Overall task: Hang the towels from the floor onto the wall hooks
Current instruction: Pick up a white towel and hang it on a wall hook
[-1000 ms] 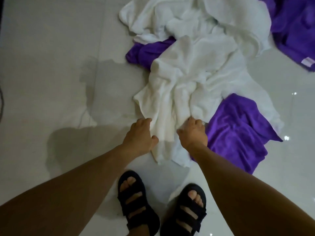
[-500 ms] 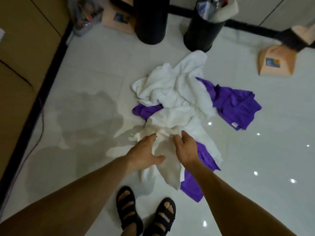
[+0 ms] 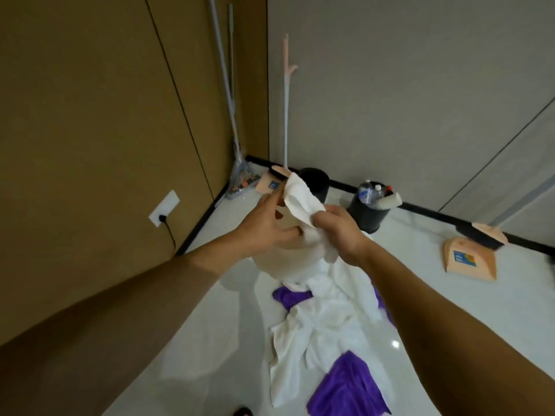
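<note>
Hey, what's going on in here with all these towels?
A person holds a white towel up in front of them. The right hand grips a bunched part, and the left hand touches its upper edge with spread fingers. Its lower end hangs toward a heap of white towels and purple towels on the floor. No wall hook shows in this view.
</note>
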### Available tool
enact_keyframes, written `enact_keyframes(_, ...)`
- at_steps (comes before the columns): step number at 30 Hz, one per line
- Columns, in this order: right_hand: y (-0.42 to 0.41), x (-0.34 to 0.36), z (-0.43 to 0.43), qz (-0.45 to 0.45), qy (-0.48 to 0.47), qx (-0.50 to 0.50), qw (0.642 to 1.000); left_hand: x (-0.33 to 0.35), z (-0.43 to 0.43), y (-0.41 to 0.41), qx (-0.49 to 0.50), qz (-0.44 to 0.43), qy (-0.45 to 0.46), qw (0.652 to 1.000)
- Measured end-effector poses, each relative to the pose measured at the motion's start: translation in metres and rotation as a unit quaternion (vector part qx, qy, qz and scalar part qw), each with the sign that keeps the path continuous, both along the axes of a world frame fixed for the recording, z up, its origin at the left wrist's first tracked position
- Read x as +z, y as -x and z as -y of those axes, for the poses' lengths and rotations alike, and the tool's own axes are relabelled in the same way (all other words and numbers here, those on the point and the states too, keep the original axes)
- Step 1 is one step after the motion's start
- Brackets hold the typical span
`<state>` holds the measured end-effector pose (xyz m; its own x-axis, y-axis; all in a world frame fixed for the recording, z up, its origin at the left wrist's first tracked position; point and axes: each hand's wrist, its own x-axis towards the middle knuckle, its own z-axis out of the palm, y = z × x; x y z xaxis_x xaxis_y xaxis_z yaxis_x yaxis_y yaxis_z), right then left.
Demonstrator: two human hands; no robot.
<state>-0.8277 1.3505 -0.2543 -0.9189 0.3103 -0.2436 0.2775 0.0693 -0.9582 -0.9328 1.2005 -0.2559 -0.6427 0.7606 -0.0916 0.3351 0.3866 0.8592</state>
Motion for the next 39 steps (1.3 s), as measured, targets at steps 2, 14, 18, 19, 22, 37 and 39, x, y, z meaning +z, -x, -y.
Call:
enact_keyframes(2,0.01,0.04,0.0,-0.028,0.012,0.066,0.997,0.043,0.009,0.003,0.052,-0.061,-0.033,0.996)
enact_keyframes(14,0.025,0.16,0.044,-0.175,-0.094,0.113,0.974,0.194,0.079,-0.024,0.287,-0.074,-0.067,0.953)
enact_keyframes(18,0.011,0.184,0.084,-0.212,-0.086,0.243,0.943,0.226,0.11,-0.048,0.206,-0.1,-0.011,0.973)
enact_keyframes(19,0.01,0.186,0.092,-0.219,-0.09,0.236,0.942,0.231,0.121,-0.053,0.202,-0.088,-0.001,0.975)
enact_keyframes(22,0.012,0.194,0.113,-0.212,0.005,0.202,0.956,0.235,0.161,-0.068,0.228,-0.028,-0.008,0.973)
enact_keyframes(37,0.007,0.263,0.267,-0.248,-0.032,0.262,0.932,0.211,0.293,-0.154,0.344,0.015,-0.042,0.938)
enact_keyframes(39,0.005,0.277,0.293,-0.275,-0.045,0.256,0.926,0.203,0.3,-0.165,0.33,0.048,-0.008,0.943)
